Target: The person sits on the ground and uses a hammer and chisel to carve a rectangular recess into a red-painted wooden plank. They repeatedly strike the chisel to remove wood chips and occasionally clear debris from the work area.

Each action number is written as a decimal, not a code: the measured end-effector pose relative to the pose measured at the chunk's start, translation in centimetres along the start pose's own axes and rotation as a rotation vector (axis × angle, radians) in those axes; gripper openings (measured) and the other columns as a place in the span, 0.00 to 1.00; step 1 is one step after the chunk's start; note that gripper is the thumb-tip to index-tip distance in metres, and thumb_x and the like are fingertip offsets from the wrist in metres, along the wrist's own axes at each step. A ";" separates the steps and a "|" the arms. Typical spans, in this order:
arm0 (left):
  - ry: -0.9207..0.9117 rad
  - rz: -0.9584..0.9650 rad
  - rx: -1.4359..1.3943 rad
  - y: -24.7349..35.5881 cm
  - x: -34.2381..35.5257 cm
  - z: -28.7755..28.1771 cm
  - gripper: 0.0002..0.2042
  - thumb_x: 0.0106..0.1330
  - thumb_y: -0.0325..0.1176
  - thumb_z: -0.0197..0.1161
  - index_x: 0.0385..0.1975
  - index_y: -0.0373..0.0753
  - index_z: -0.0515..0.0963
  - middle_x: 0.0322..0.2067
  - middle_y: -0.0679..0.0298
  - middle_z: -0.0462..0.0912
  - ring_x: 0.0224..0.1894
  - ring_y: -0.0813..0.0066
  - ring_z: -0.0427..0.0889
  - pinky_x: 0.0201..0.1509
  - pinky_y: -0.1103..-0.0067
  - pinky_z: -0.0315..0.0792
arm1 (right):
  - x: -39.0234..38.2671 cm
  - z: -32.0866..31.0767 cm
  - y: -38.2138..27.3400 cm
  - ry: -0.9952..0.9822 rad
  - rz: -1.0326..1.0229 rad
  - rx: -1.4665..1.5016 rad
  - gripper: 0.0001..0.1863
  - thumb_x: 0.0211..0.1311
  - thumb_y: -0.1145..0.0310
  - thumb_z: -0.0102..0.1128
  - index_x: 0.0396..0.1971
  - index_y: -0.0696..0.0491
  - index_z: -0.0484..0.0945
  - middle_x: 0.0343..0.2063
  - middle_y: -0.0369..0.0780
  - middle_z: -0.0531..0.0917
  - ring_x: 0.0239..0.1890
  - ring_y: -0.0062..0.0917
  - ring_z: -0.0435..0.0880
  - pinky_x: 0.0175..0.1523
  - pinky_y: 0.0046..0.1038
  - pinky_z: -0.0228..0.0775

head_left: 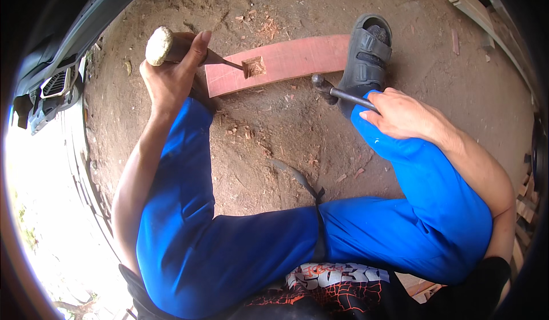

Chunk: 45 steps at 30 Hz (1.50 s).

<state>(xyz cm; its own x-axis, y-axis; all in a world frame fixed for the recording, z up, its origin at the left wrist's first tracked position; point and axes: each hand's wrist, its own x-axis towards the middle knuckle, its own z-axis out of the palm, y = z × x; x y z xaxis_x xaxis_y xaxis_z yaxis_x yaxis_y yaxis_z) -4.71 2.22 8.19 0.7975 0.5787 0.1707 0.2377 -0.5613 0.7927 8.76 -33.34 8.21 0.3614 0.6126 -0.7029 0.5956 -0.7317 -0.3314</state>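
My left hand (174, 74) is wrapped round the dark handle of a chisel (214, 58), whose butt end is pale and frayed. The blade slants down to the right, its tip at the left edge of a square recess cut in a reddish wooden board (303, 55). The board lies on the ground, its right end by my sandalled foot (369, 51). Over my right knee, my right hand (403, 114) grips a hammer (349, 97) by its dark shaft. The hammer's head points left, just below the board and apart from the chisel.
Wood chips (267, 29) lie scattered on the dirt floor (246, 177). A dark strap (294, 174) hangs between my blue-trousered legs. Grey vehicle-like bodywork (63, 45) stands at the upper left. Wooden planks (472, 8) lean at the upper right, and cut wood (525, 208) is piled at the right.
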 end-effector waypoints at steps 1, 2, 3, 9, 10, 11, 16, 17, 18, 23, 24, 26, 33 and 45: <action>-0.004 0.010 0.001 -0.1 0.0 0.0 0.18 0.61 0.45 0.76 0.38 0.34 0.86 0.31 0.61 0.89 0.35 0.76 0.87 0.44 0.78 0.81 | 0.0 0.0 0.1 0.005 -0.016 0.004 0.21 0.72 0.55 0.57 0.36 0.63 0.76 0.31 0.59 0.81 0.39 0.55 0.82 0.47 0.49 0.73; 0.000 0.021 -0.001 -0.1 0.0 -0.1 0.18 0.61 0.44 0.76 0.38 0.34 0.86 0.30 0.61 0.89 0.35 0.77 0.88 0.44 0.79 0.81 | 0.1 0.0 0.2 0.007 -0.020 0.006 0.22 0.72 0.54 0.57 0.36 0.63 0.76 0.31 0.59 0.81 0.39 0.55 0.82 0.47 0.49 0.73; 0.002 0.045 -0.009 -0.2 -0.1 -0.1 0.18 0.61 0.44 0.76 0.38 0.34 0.86 0.29 0.62 0.89 0.34 0.77 0.88 0.45 0.79 0.81 | 0.1 0.0 0.2 0.002 -0.014 0.007 0.22 0.72 0.54 0.57 0.36 0.63 0.76 0.31 0.59 0.81 0.39 0.55 0.82 0.47 0.49 0.73; -0.001 0.031 -0.065 -0.5 0.3 0.1 0.18 0.62 0.45 0.76 0.39 0.33 0.85 0.31 0.61 0.89 0.35 0.77 0.88 0.44 0.79 0.81 | 0.1 0.1 -0.2 0.084 0.010 0.019 0.22 0.71 0.53 0.58 0.37 0.62 0.77 0.30 0.58 0.81 0.38 0.54 0.83 0.44 0.49 0.74; -0.008 0.047 -0.062 -0.6 0.3 0.1 0.18 0.62 0.45 0.75 0.39 0.34 0.85 0.30 0.61 0.89 0.34 0.77 0.88 0.44 0.79 0.81 | 0.1 -0.1 -0.3 0.139 -0.004 0.039 0.22 0.71 0.54 0.58 0.36 0.63 0.78 0.29 0.57 0.82 0.35 0.51 0.84 0.42 0.48 0.75; -0.013 0.059 -0.064 -0.6 0.3 0.2 0.18 0.62 0.44 0.75 0.38 0.34 0.85 0.30 0.61 0.89 0.34 0.77 0.88 0.44 0.78 0.81 | 0.2 -0.5 -0.3 0.164 0.031 0.039 0.21 0.72 0.55 0.58 0.35 0.63 0.79 0.27 0.56 0.82 0.33 0.48 0.85 0.40 0.47 0.76; -0.110 0.032 0.004 -0.5 0.1 -0.1 0.17 0.63 0.43 0.75 0.39 0.34 0.85 0.32 0.62 0.89 0.37 0.76 0.88 0.46 0.77 0.80 | 3.3 -4.6 0.8 0.368 0.082 0.018 0.23 0.75 0.53 0.54 0.35 0.62 0.79 0.20 0.45 0.80 0.22 0.35 0.82 0.28 0.42 0.73; -0.113 0.036 0.015 -0.5 0.0 -0.1 0.17 0.62 0.43 0.75 0.39 0.34 0.85 0.32 0.62 0.89 0.36 0.76 0.88 0.46 0.77 0.80 | 4.4 -5.5 1.2 0.441 0.086 -0.007 0.24 0.75 0.52 0.52 0.34 0.61 0.79 0.19 0.44 0.79 0.21 0.34 0.82 0.26 0.41 0.72; -0.116 0.042 0.026 -0.4 -0.1 0.0 0.17 0.62 0.43 0.75 0.39 0.35 0.85 0.32 0.62 0.89 0.36 0.76 0.88 0.46 0.77 0.80 | 5.5 -6.3 1.5 0.480 0.120 0.013 0.25 0.76 0.51 0.50 0.34 0.61 0.78 0.17 0.42 0.78 0.18 0.31 0.81 0.24 0.39 0.71; -0.164 0.102 0.053 0.3 -0.4 0.6 0.14 0.63 0.42 0.74 0.38 0.37 0.85 0.32 0.63 0.89 0.36 0.77 0.87 0.45 0.77 0.81 | 9.9 -7.6 2.6 0.449 0.206 0.203 0.24 0.77 0.56 0.47 0.29 0.64 0.74 0.14 0.40 0.75 0.11 0.25 0.75 0.20 0.35 0.69; -0.177 0.121 0.066 0.5 -0.6 0.9 0.14 0.63 0.41 0.73 0.38 0.37 0.85 0.32 0.63 0.89 0.35 0.77 0.87 0.45 0.77 0.81 | 10.3 -7.3 2.6 0.437 0.228 0.170 0.23 0.77 0.58 0.48 0.28 0.64 0.73 0.13 0.39 0.74 0.10 0.24 0.74 0.17 0.34 0.67; -0.217 0.161 0.094 0.9 -0.7 1.3 0.12 0.64 0.40 0.72 0.37 0.38 0.85 0.31 0.64 0.89 0.35 0.78 0.88 0.44 0.78 0.81 | 10.8 -6.6 2.7 0.303 0.266 0.230 0.23 0.76 0.60 0.48 0.25 0.65 0.72 0.13 0.40 0.74 0.10 0.24 0.74 0.17 0.35 0.67; -0.195 0.260 0.203 1.3 0.4 2.0 0.10 0.63 0.39 0.72 0.36 0.39 0.85 0.29 0.63 0.89 0.33 0.75 0.89 0.42 0.76 0.82 | 9.8 -5.1 2.5 0.132 0.279 0.429 0.17 0.71 0.69 0.46 0.23 0.64 0.70 0.15 0.40 0.73 0.12 0.22 0.72 0.14 0.30 0.64; -0.190 0.441 0.280 0.5 1.7 3.1 0.10 0.62 0.40 0.72 0.36 0.40 0.85 0.26 0.66 0.89 0.32 0.76 0.89 0.40 0.77 0.82 | 9.3 -2.5 1.9 0.163 0.330 0.889 0.12 0.71 0.69 0.41 0.37 0.65 0.68 0.24 0.38 0.72 0.18 0.18 0.70 0.18 0.26 0.68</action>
<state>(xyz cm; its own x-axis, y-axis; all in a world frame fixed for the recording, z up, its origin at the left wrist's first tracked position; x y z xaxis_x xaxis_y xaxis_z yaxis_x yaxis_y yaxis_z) -1.53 1.14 7.04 0.9345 0.1511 0.3223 -0.0235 -0.8773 0.4794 15.06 -28.25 2.62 0.5483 0.3207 -0.7723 -0.2914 -0.7924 -0.5359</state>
